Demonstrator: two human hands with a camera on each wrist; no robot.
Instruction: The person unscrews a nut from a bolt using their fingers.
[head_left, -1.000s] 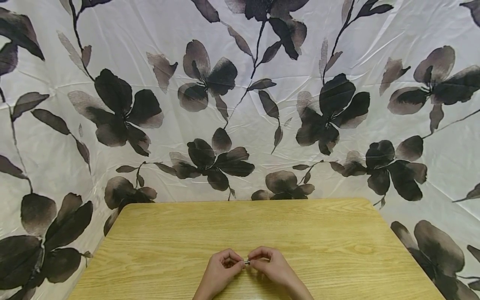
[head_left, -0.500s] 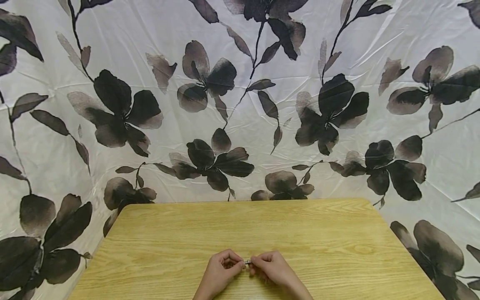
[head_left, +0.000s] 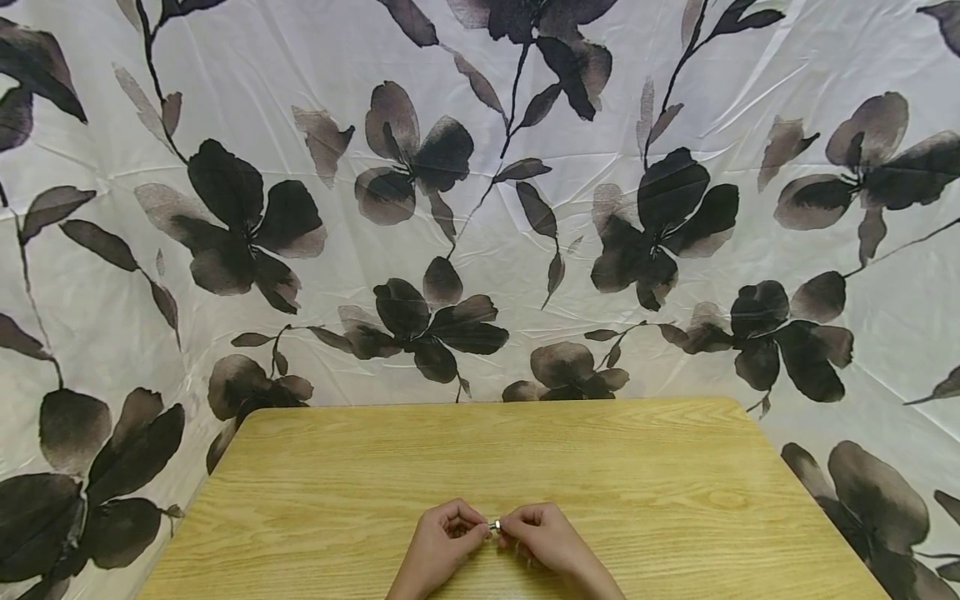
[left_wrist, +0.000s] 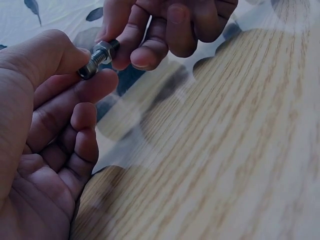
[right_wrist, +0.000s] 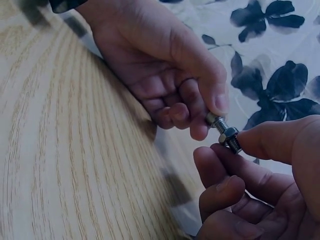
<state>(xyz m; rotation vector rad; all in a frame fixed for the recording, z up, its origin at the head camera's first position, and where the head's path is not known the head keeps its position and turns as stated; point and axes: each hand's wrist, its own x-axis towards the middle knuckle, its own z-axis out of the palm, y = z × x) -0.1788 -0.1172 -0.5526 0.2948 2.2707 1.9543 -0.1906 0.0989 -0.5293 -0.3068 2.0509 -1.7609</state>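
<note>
A small metal bolt [right_wrist: 220, 124] is held between both hands above the table, a hex nut [right_wrist: 229, 135] threaded partway along it. My left hand [head_left: 444, 537] pinches the bolt's head between thumb and index finger, its other fingers curled in towards the palm. At the opposite end, my right hand [head_left: 551, 537] has its thumb and index finger at the nut, the thumb touching its side. Bare thread shows between head and nut in the left wrist view, and the bolt's tip sticks out past the nut. Fingertips cover part of the head.
Below the hands lies a light wood-grain table [head_left: 480, 450] with rounded far corners. A white cloth [head_left: 570, 250] printed with dark flowers hangs behind it and along both sides.
My right fingers have shifted their grip and curled in lower around the bolt's end, and the nut now shows between the hands. My left hand has stayed in place.
</note>
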